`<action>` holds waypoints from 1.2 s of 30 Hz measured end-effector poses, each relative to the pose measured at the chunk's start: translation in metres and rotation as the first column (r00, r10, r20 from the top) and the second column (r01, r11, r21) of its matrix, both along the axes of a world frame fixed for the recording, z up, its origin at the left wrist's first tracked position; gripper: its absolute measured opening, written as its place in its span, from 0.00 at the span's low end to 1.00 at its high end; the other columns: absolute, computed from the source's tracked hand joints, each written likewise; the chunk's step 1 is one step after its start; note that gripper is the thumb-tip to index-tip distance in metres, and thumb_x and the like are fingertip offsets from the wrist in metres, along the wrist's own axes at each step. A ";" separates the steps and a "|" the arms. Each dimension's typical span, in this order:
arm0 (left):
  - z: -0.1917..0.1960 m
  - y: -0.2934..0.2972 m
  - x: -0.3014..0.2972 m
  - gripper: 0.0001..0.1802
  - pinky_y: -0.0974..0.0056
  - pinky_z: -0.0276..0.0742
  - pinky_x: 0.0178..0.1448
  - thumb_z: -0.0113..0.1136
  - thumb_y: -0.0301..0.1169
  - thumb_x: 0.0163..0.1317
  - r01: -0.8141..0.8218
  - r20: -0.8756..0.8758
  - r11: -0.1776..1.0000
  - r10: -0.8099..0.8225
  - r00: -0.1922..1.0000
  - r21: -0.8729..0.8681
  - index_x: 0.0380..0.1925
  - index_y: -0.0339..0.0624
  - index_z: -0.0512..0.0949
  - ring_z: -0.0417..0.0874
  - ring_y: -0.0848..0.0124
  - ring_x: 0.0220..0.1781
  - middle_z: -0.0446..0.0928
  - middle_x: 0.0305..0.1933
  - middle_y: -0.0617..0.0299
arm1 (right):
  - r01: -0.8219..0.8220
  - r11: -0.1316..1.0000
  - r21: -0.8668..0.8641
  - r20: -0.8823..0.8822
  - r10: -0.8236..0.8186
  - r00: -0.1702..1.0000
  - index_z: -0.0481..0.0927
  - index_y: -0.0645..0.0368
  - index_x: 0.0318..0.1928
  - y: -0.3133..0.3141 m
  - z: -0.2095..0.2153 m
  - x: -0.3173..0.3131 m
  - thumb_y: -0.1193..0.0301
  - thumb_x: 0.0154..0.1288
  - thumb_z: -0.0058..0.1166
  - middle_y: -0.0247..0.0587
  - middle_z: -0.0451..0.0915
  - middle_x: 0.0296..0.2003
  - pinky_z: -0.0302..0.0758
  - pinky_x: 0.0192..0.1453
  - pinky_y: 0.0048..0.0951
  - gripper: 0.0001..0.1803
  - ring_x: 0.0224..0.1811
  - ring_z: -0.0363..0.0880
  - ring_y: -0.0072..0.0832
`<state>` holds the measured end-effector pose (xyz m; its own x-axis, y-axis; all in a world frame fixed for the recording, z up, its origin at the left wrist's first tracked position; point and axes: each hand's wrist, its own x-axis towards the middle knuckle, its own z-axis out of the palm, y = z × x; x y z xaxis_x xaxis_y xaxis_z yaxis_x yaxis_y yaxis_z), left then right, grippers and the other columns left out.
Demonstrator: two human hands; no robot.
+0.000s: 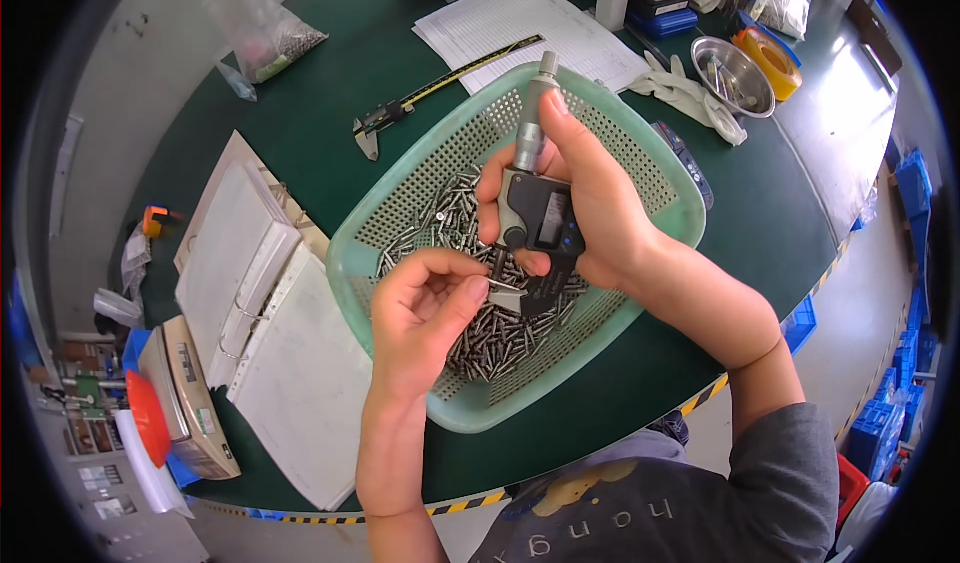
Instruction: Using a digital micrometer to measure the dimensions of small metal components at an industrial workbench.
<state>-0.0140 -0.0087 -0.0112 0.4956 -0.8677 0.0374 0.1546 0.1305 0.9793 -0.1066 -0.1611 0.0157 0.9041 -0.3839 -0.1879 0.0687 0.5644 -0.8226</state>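
Note:
My right hand (pixel 595 188) is wrapped round a digital micrometer (pixel 540 208), its thumb up by the thimble and its frame pointing down toward me. At the micrometer's jaws, my left hand (pixel 425 308) pinches a small metal pin (pixel 497 284) between thumb and fingertips; the pin is partly hidden by the fingers. Both hands are above a pale green perforated plastic basket (pixel 375 233). Inside it lies a heap of small shiny metal pins (pixel 505 341).
An open ring binder (pixel 300 363) lies left of the basket, beside a scale (pixel 190 398). Behind are a digital caliper (pixel 385 115), paper sheets (pixel 530 18), white gloves (pixel 690 101), a metal bowl (pixel 735 75) and a tape roll (pixel 770 63). A bag of parts (pixel 265 38) stands far left.

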 end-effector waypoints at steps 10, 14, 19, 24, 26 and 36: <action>0.000 0.001 0.001 0.08 0.75 0.71 0.41 0.58 0.19 0.54 0.009 -0.027 1.000 -0.009 1.000 -0.022 0.34 0.31 0.73 0.74 0.79 0.35 0.75 0.34 0.62 | -0.027 0.992 0.121 0.073 0.018 0.997 0.72 0.63 0.33 -0.001 0.000 0.001 0.45 0.65 0.20 0.47 0.76 0.23 0.65 0.14 0.21 0.35 0.16 0.70 0.25; 0.001 0.001 0.001 0.08 0.74 0.71 0.41 0.58 0.18 0.53 0.022 -0.028 1.000 -0.022 0.999 -0.021 0.35 0.31 0.73 0.74 0.79 0.35 0.75 0.34 0.62 | -0.032 0.999 0.009 0.052 0.032 0.998 0.73 0.63 0.32 -0.001 0.001 0.000 0.44 0.64 0.25 0.46 0.76 0.22 0.64 0.14 0.20 0.34 0.15 0.69 0.24; 0.001 0.004 0.000 0.07 0.74 0.71 0.41 0.57 0.21 0.56 0.044 0.053 0.999 -0.043 0.998 -0.019 0.35 0.31 0.74 0.74 0.79 0.36 0.75 0.34 0.61 | -0.032 0.999 -0.040 0.020 0.033 0.999 0.74 0.62 0.31 0.001 0.001 0.001 0.41 0.62 0.29 0.44 0.76 0.21 0.64 0.13 0.20 0.35 0.15 0.69 0.23; 0.024 0.004 0.003 0.09 0.66 0.70 0.38 0.60 0.26 0.52 -0.186 0.635 0.949 -0.020 0.773 0.256 0.33 0.34 0.76 0.76 0.69 0.33 0.74 0.30 0.59 | -0.046 0.999 0.001 0.001 0.046 0.999 0.74 0.61 0.31 -0.001 0.000 -0.001 0.42 0.64 0.27 0.44 0.76 0.20 0.64 0.14 0.19 0.35 0.15 0.69 0.22; 0.020 0.012 0.005 0.14 0.57 0.66 0.37 0.64 0.29 0.43 -0.444 0.947 0.840 -0.237 0.218 0.312 0.32 0.36 0.78 0.72 0.59 0.31 0.70 0.27 0.56 | -0.046 0.999 -0.024 0.005 0.046 0.999 0.74 0.61 0.31 -0.001 -0.001 0.000 0.43 0.64 0.26 0.44 0.76 0.21 0.64 0.14 0.19 0.34 0.15 0.69 0.22; 0.008 0.016 0.008 0.03 0.56 0.67 0.36 0.62 0.24 0.37 -0.439 0.912 0.804 -0.394 0.110 0.401 0.16 0.40 0.77 0.73 0.57 0.31 0.70 0.23 0.58 | 0.019 0.999 -0.043 0.021 -0.019 1.000 0.73 0.64 0.34 -0.001 0.000 0.003 0.46 0.66 0.18 0.46 0.77 0.22 0.64 0.14 0.19 0.35 0.12 0.67 0.22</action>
